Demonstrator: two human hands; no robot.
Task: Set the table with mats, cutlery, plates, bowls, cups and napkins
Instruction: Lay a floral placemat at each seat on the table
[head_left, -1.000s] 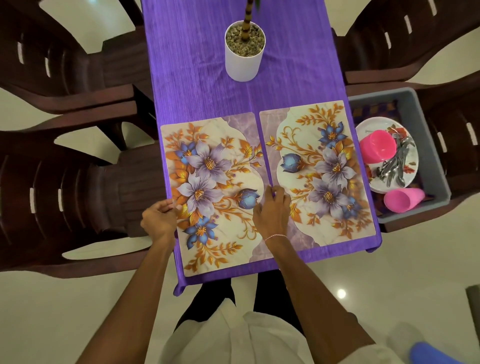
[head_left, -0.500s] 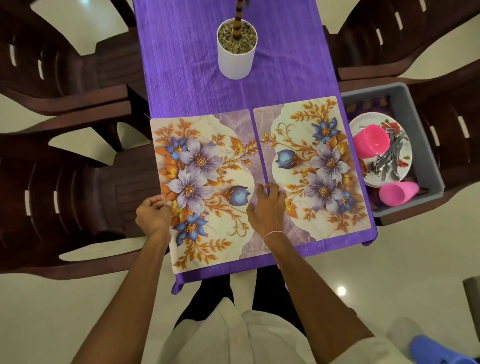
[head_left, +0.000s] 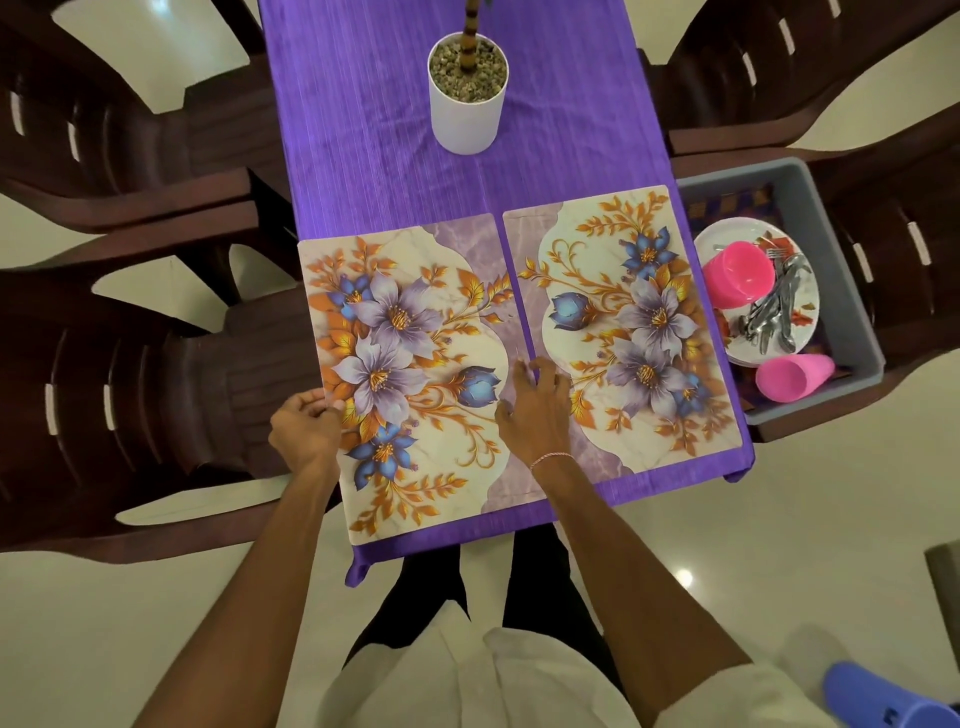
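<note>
- Left grip (head_left: 306, 431): thumb over and fingers under the outer edge of the left mat (head_left: 410, 374), pinching it.
- Right grip (head_left: 535, 410): fingers loosely bent, tips at that mat's inner edge. Blurred, so I cannot tell whether it holds anything.
- Left mat: flat on the counter (head_left: 389, 130), just beside the right mat (head_left: 623, 332), with a narrow seam between them.
- Step in hand, as judged: squaring the left mat. The task is at an early stage, with only mats laid.
- Next move, as judged: let go and reach right to the bin (head_left: 847, 291), which holds a plate (head_left: 737, 239), cutlery (head_left: 774, 317) and cups (head_left: 740, 273). The cutlery lies loose on the plate, so lift it level.
</note>
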